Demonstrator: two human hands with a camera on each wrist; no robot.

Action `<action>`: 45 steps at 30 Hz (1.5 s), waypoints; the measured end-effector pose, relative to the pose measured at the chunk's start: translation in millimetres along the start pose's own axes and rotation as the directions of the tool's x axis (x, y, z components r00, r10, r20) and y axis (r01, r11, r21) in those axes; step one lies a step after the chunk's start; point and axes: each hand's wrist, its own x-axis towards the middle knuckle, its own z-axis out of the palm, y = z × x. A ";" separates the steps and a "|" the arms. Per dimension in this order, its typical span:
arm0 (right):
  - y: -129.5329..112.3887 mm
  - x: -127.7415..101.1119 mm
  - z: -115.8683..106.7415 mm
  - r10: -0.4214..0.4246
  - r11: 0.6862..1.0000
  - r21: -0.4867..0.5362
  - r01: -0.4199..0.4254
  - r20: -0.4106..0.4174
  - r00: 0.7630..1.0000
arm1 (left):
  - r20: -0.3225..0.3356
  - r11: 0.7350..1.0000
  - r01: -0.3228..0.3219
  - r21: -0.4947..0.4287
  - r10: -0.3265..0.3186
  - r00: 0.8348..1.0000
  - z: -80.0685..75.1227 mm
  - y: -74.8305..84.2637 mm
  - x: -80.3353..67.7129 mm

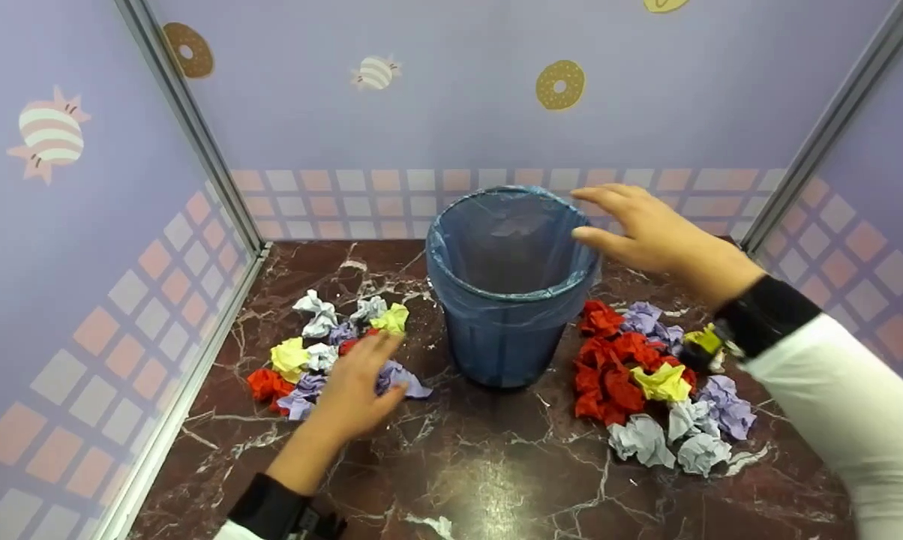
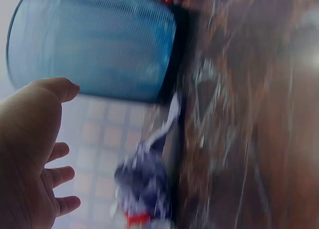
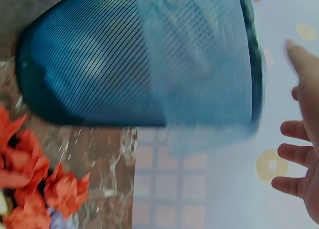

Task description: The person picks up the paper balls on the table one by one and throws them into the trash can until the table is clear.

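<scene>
1. The blue mesh waste bin (image 1: 500, 352) stands upright near the middle of the marbled dark red table (image 1: 489, 465), between 2 piles of crumpled paper.
2. A translucent blue bin liner (image 1: 459, 289) lines it and folds out over the rim.
3. The right hand (image 1: 643, 232) hangs beside the bin's right rim, apart from it in the right wrist view; its grip is released, the fingers loosely extended.
4. The left hand (image 1: 358, 386) hovers at the near right side of the left paper pile (image 1: 320, 358), its grip also released and thumb spread from the fingers.
5. Beside that thumb, in the head view, lies a purple crumpled sheet (image 1: 403, 381), left of the bin's base.
6. The left pile mixes white, yellow, red and purple balls.
7. The right paper pile (image 1: 661, 381) has red paper nearest the bin, grey-white balls at the near side, plus yellow and purple pieces.
8. Behind stands a lilac wall panel (image 1: 459, 127) printed with doughnuts, a sweet and checks.
</scene>
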 end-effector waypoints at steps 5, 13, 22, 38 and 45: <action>15.1 -36.1 -3.3 0.031 0.999 -0.013 -0.031 0.008 0.999 | 0.077 0.998 -0.066 0.011 0.065 0.995 15.2 28.4 2.6; 20.7 -93.4 20.6 0.114 0.992 -0.070 -0.109 0.083 0.990 | 0.199 0.980 -0.198 -0.021 0.198 0.960 48.4 70.2 7.7; 17.6 -145.5 85.4 0.043 0.997 -0.065 -0.035 0.125 0.991 | 0.270 0.955 -0.294 -0.042 0.294 0.917 79.3 100.4 4.8; 3.6 -198.4 166.6 -0.088 0.994 -0.051 0.101 0.217 0.972 | 0.227 0.962 -0.266 -0.063 0.274 0.934 92.1 103.4 7.6; 7.9 -204.7 177.1 -0.100 0.994 -0.023 0.110 0.255 0.962 | 0.220 0.966 -0.248 -0.068 0.257 0.941 90.7 100.6 8.2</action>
